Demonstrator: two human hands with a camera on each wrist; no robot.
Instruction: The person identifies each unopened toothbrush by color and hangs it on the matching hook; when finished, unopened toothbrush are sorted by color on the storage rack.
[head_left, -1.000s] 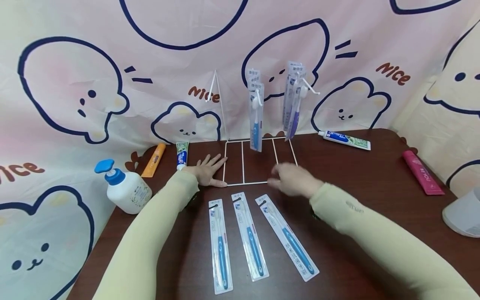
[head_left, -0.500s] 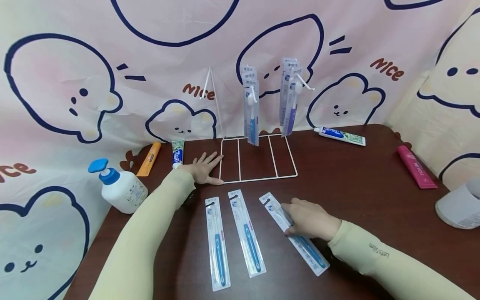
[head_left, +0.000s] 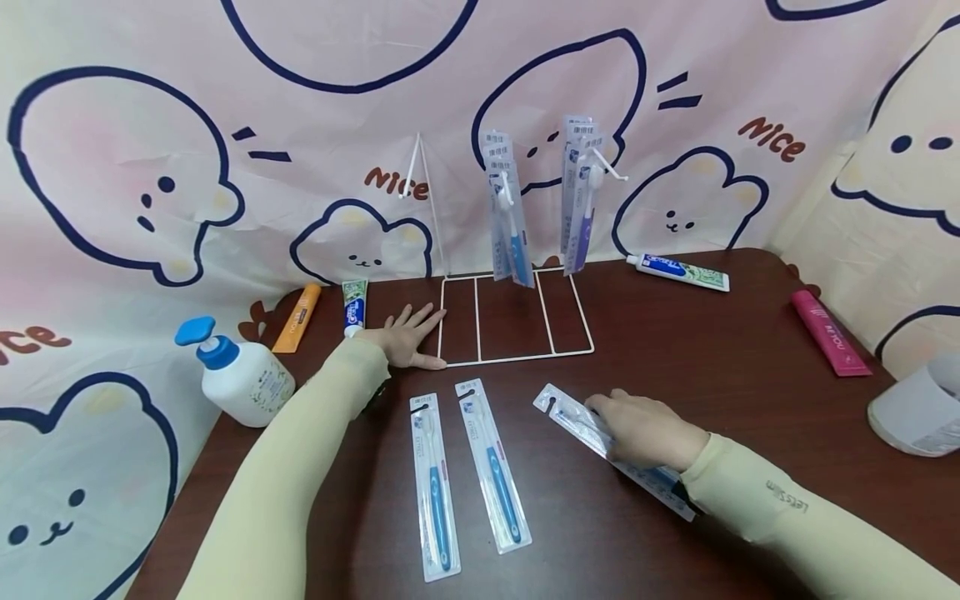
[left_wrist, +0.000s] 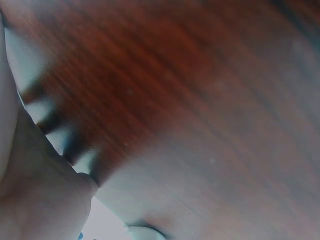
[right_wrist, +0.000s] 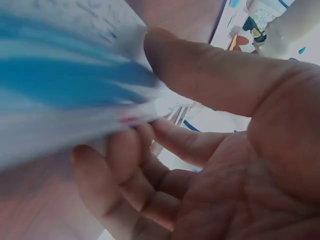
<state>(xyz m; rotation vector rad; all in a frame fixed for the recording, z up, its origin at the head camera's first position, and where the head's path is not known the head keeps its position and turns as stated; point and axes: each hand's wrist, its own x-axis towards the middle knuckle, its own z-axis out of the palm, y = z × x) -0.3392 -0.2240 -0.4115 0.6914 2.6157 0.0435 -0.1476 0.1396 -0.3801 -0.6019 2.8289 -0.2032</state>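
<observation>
My right hand (head_left: 645,429) grips a packaged blue toothbrush (head_left: 573,417) across its middle, covering part of the pack. In the right wrist view the thumb and fingers pinch the edges of that toothbrush pack (right_wrist: 65,75). My left hand (head_left: 405,337) lies flat with fingers spread, at the left edge of the white wire rack's base (head_left: 517,359). Two more packaged blue toothbrushes, a left one (head_left: 437,492) and a right one (head_left: 495,471), lie on the table in front. Blue toothbrush packs (head_left: 510,217) hang on the rack's middle hook, purple ones (head_left: 581,200) on its right hook.
The left hook (head_left: 410,167) carries nothing. Left of the rack are a pump bottle (head_left: 247,383), an orange tube (head_left: 297,318) and a toothpaste tube (head_left: 355,304). To the right lie another toothpaste tube (head_left: 678,272), a pink tube (head_left: 830,333) and a white cup (head_left: 918,408).
My right hand has come back from the rack to the rightmost toothbrush pack, gripped it and turned it, moving it to the right. The left hand stays put; the hanging blue packs have swung slightly.
</observation>
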